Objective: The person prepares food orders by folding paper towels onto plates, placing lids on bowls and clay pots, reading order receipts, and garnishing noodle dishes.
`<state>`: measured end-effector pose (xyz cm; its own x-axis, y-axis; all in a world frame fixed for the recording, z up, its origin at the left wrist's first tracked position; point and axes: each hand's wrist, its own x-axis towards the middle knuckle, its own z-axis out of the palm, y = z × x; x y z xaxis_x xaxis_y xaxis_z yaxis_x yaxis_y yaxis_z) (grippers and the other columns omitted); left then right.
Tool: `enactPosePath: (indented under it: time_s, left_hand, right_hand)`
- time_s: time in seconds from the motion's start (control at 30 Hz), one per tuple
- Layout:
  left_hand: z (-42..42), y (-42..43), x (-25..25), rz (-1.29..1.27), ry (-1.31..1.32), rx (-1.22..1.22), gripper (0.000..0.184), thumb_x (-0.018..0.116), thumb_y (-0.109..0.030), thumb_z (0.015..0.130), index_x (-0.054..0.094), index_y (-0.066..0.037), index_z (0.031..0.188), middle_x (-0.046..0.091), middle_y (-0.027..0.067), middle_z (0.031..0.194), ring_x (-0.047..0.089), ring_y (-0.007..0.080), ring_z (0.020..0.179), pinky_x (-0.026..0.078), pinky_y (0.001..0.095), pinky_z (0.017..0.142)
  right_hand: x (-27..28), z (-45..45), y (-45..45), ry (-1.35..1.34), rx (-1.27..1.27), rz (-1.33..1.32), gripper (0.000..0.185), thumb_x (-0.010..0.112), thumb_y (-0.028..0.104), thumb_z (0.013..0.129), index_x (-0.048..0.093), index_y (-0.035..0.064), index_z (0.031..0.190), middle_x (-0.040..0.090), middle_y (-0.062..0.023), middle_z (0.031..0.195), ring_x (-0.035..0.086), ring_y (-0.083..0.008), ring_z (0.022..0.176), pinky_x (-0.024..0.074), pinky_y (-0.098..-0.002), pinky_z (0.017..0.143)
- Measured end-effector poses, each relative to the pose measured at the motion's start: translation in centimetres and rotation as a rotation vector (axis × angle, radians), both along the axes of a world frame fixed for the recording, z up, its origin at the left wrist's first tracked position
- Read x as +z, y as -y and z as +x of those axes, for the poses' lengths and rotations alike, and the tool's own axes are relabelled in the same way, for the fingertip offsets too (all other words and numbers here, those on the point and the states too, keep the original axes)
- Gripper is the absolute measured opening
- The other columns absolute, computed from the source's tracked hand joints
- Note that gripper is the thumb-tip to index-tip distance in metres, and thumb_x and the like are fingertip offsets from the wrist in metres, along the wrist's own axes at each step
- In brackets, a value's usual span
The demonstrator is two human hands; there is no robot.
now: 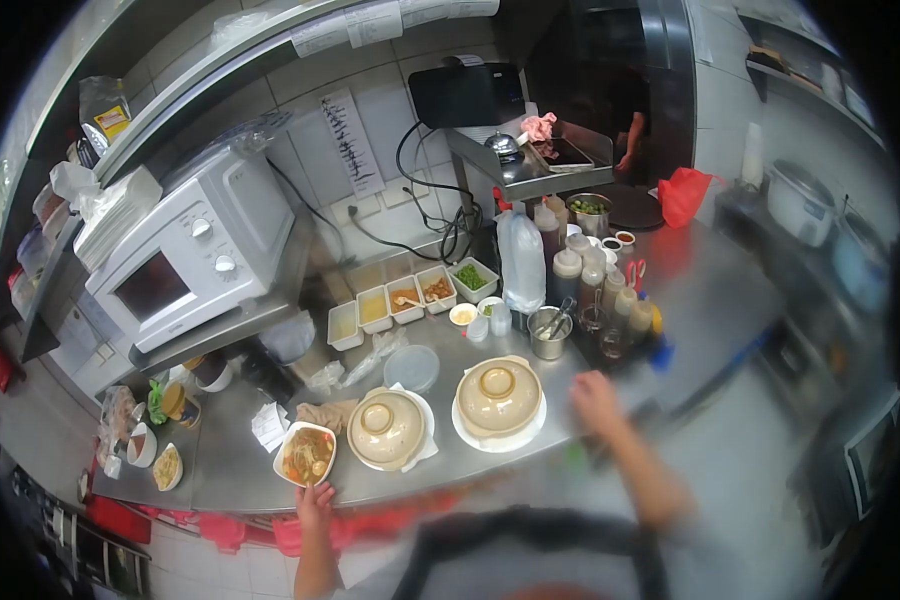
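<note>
At the counter's front edge, my left hand (315, 497) grips the rim of a white bowl (305, 454) of noodles and vegetables in sauce. Just right of that bowl a lidded beige clay pot (386, 428) rests on a white plate. A second lidded clay pot (499, 397) stands on another white plate further right. Over the counter edge, right of the second pot, is my right hand (592, 393), slightly blurred with fingers curled; whether it holds anything cannot be made out.
A white microwave (193, 250) stands at the left. Ingredient tubs (407, 297) line the wall. Sauce bottles (567, 265) and a metal pot with utensils (550, 332) stand behind the right clay pot. Small bowls (167, 467) sit at the far left.
</note>
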<state>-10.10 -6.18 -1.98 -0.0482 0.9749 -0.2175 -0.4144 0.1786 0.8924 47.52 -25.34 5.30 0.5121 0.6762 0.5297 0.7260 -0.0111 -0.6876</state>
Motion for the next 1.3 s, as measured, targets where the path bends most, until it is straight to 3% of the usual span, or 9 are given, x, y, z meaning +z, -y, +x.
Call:
enactPosePath:
  time_s: [0.13,0.17,0.6,0.9,1.0,1.1,1.13,1.23,1.3]
  left_hand:
    - [0.3,1.0,0.4,0.005,0.007,0.025,0.043,0.053,-0.027,0.092,0.033,-0.013,0.128,0.059,0.0150,0.100,0.061,0.0220,0.078,0.048,0.0322,0.068]
    - [0.2,1.0,0.4,0.006,0.007,0.016,0.041,0.053,-0.028,0.092,0.035,-0.014,0.125,0.059,0.0152,0.100,0.061,0.0226,0.078,0.048,0.0343,0.070]
    - [0.6,0.2,0.2,-0.074,-0.108,0.112,0.047,0.051,-0.038,0.091,0.037,-0.012,0.127,0.056,0.0144,0.107,0.059,0.0247,0.085,0.050,0.0340,0.062]
    - [1.3,0.1,1.0,-0.045,-0.068,0.173,0.055,0.050,-0.035,0.093,0.030,-0.005,0.134,0.048,0.0141,0.118,0.056,0.0300,0.090,0.054,0.0408,0.071]
    - [1.6,-1.1,-0.4,-0.023,-0.071,0.281,0.060,0.045,-0.048,0.091,0.029,-0.012,0.136,0.059,0.0187,0.102,0.062,0.0241,0.074,0.046,0.0294,0.052]
    - [1.9,-0.6,0.5,-0.090,-0.140,0.237,0.064,0.046,-0.050,0.090,0.027,-0.013,0.139,0.057,0.0183,0.105,0.060,0.0229,0.075,0.044,0.0277,0.051]
    - [2.1,-0.2,0.1,-0.106,-0.074,0.303,0.065,0.046,-0.052,0.089,0.027,-0.014,0.138,0.058,0.0172,0.104,0.060,0.0221,0.073,0.043,0.0265,0.051]
    - [3.7,0.9,-0.2,-0.139,0.079,0.527,0.058,0.047,-0.050,0.090,0.034,-0.015,0.134,0.058,0.0103,0.099,0.057,0.0174,0.068,0.041,0.0231,0.051]
    - [4.7,3.9,-0.5,-0.055,-0.012,0.542,0.053,0.048,-0.046,0.091,0.036,-0.015,0.132,0.057,0.0085,0.098,0.056,0.0163,0.069,0.042,0.0247,0.054]
  right_hand:
    - [-4.7,2.1,-2.4,0.276,-0.086,-0.080,0.021,0.064,0.013,0.077,0.061,0.0024,0.095,0.054,-0.0166,0.101,0.054,-0.0333,0.094,0.0448,-0.0395,0.081]
    - [-5.4,2.1,-2.6,0.145,-0.097,-0.091,0.021,0.063,0.011,0.075,0.060,0.0017,0.093,0.053,-0.0182,0.101,0.051,-0.0360,0.097,0.0423,-0.0412,0.085]
    - [-4.9,1.7,-2.2,0.230,-0.060,-0.002,0.018,0.065,0.013,0.073,0.061,0.0035,0.088,0.052,-0.0165,0.100,0.051,-0.0343,0.096,0.0431,-0.0412,0.084]
    - [-3.7,2.0,-2.0,0.188,0.077,0.031,0.017,0.066,0.009,0.071,0.063,0.0054,0.086,0.054,-0.0141,0.097,0.052,-0.0319,0.093,0.0431,-0.0403,0.082]
    - [5.1,2.2,-3.0,0.229,0.333,0.228,0.019,0.068,0.009,0.070,0.064,0.0053,0.088,0.057,-0.0122,0.093,0.053,-0.0314,0.091,0.0440,-0.0391,0.080]
    - [20.4,3.1,-4.6,0.418,0.528,0.352,0.024,0.071,0.013,0.069,0.065,0.0050,0.091,0.060,-0.0117,0.096,0.055,-0.0306,0.095,0.0456,-0.0387,0.081]
    - [24.9,3.4,-4.9,0.585,0.450,0.332,0.030,0.071,0.013,0.069,0.064,0.0050,0.096,0.060,-0.0136,0.101,0.055,-0.0317,0.101,0.0448,-0.0402,0.086]
    - [35.5,5.7,-10.7,0.668,0.459,0.463,0.039,0.067,0.017,0.075,0.060,0.0034,0.111,0.054,-0.0178,0.118,0.052,-0.0326,0.111,0.0417,-0.0391,0.093]
    - [40.0,7.5,-16.7,0.680,0.346,0.461,0.047,0.067,0.027,0.077,0.058,0.0024,0.116,0.049,-0.0186,0.126,0.049,-0.0313,0.117,0.0405,-0.0382,0.096]
